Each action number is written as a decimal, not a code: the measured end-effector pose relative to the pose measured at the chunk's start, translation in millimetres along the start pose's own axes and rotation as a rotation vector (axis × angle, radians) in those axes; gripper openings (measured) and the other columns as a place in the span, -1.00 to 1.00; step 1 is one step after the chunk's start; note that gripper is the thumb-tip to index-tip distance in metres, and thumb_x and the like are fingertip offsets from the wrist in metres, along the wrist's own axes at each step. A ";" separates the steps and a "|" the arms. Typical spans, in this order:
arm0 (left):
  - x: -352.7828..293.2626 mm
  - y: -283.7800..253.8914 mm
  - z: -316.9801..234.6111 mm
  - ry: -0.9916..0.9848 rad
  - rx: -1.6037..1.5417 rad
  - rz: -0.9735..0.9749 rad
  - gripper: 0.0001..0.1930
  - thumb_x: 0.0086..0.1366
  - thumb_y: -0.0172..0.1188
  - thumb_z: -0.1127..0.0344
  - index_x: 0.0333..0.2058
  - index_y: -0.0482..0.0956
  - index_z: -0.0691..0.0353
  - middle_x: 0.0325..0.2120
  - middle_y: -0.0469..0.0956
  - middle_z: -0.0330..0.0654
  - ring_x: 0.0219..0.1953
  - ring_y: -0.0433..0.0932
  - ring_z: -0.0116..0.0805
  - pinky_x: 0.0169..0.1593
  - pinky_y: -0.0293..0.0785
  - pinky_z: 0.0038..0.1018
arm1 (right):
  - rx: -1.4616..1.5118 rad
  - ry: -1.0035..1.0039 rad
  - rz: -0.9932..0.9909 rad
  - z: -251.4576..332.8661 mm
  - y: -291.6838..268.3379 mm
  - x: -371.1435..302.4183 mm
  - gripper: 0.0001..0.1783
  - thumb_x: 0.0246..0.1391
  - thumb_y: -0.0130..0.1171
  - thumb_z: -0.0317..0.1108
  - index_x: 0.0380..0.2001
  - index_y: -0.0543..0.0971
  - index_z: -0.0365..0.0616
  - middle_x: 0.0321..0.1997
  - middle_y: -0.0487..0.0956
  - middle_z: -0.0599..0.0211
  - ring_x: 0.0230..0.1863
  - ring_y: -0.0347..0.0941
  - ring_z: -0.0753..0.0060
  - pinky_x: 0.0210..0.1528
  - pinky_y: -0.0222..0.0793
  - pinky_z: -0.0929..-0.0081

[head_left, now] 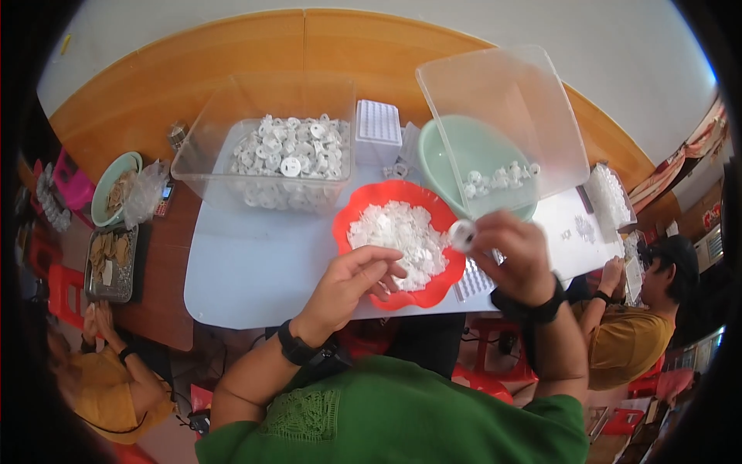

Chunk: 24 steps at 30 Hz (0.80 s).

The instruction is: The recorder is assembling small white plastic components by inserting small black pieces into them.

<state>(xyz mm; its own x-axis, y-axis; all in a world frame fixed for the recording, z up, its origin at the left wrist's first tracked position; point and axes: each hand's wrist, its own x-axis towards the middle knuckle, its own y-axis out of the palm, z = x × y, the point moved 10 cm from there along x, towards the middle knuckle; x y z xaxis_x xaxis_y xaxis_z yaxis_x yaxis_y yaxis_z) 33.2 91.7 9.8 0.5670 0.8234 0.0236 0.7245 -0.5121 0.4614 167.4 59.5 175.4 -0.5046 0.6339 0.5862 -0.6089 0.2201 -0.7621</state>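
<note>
The handheld device with coloured keys (pixel 165 199) on the reddish-brown wooden table (pixel 162 267) at the left carries marks too small to read, and so does the round white face on top of the heap of white plastic parts (pixel 290 147) in the large clear plastic bin (pixel 202 151) at the far left of the pale blue tabletop (pixel 247 271); the right hand (pixel 514 263), wearing a black wristband, grasps a small round white plastic part (pixel 462 234) at its fingertips, raised at the right rim of the red scalloped plastic bowl (pixel 456 272), its surface partly blurred; the left hand (pixel 348 282) is over the near left of that bowl, fingers half curled, and I cannot tell whether they grip anything; between the hands the bowl holds a pile of small translucent white pieces (pixel 386 224); far right of it stands a pale green round basin (pixel 439 151), overlapped by a tilted clear plastic bin (pixel 502 85), with white parts (pixel 506 178) visible low inside that overlap
</note>
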 end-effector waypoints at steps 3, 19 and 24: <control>-4.0 30.8 13.7 -0.091 -0.174 0.094 -0.65 0.41 -0.14 0.30 0.08 0.34 0.37 -0.17 0.51 -0.08 -0.19 0.53 -0.37 -0.18 0.50 -0.51 | -0.074 -0.089 -0.058 30.8 26.1 -27.7 -0.80 -0.36 0.23 -0.59 -0.54 0.48 -0.19 -0.40 0.45 0.23 -0.52 0.44 0.27 -0.56 0.34 0.42; -9.7 43.2 43.2 -0.148 -0.281 0.128 -0.69 0.37 -0.02 0.32 0.01 0.40 0.35 -0.23 0.52 -0.19 -0.31 0.51 -0.51 -0.24 0.48 -0.59 | 0.138 0.152 -0.283 17.8 52.2 -86.3 -0.67 -0.34 0.40 -0.54 -0.40 0.51 -0.21 -0.37 0.50 0.23 -0.48 0.49 0.24 -0.51 0.42 0.43; -2.8 47.8 50.2 -0.158 -0.193 0.045 -0.73 0.37 -0.02 0.34 -0.04 0.44 0.34 -0.38 0.52 -0.26 -0.45 0.45 -0.59 -0.36 0.41 -0.65 | 0.194 0.276 -0.327 10.6 61.6 -98.3 -0.69 -0.31 0.39 -0.52 -0.42 0.51 -0.21 -0.45 0.50 0.22 -0.52 0.49 0.24 -0.53 0.40 0.44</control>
<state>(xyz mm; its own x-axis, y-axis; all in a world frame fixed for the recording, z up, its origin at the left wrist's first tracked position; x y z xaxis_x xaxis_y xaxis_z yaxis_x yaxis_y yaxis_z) 85.9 52.6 -12.7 0.6620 0.7448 -0.0842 0.6177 -0.4784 0.6242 173.0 2.9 73.8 -0.1016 0.7334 0.6722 -0.8256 0.3149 -0.4683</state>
